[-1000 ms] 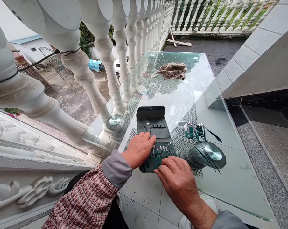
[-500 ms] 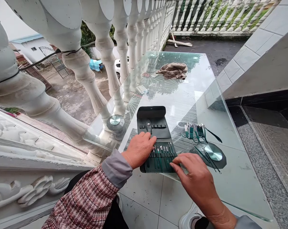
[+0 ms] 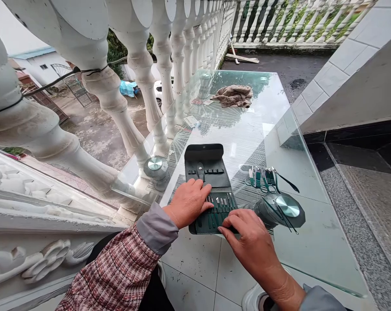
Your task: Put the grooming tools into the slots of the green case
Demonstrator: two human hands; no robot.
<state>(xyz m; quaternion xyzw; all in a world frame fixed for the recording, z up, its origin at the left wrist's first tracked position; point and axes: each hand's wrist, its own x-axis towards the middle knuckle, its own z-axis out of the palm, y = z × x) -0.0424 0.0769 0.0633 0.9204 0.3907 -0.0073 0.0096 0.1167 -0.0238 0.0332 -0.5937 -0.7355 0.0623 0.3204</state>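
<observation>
A dark green manicure case lies unfolded near the front edge of the glass table. Slim metal tools with green handles stand in a row of loops in its lower half. My left hand holds the left side of the case, thumb by the tool tips. Over the lower right part, my right hand has thumb and forefinger pinched near the handle ends; what is between them is hidden. To the right lie nail clippers, small scissors, a long-handled nipper and thin tools.
A crumpled brown cloth lies farther back on the glass. Round metal discs show at the table's supports. White balusters line the left side, and a stone step is at the right.
My right hand has moved left along the tool handles, from the case's right edge toward its middle. My left hand stays on the case.
</observation>
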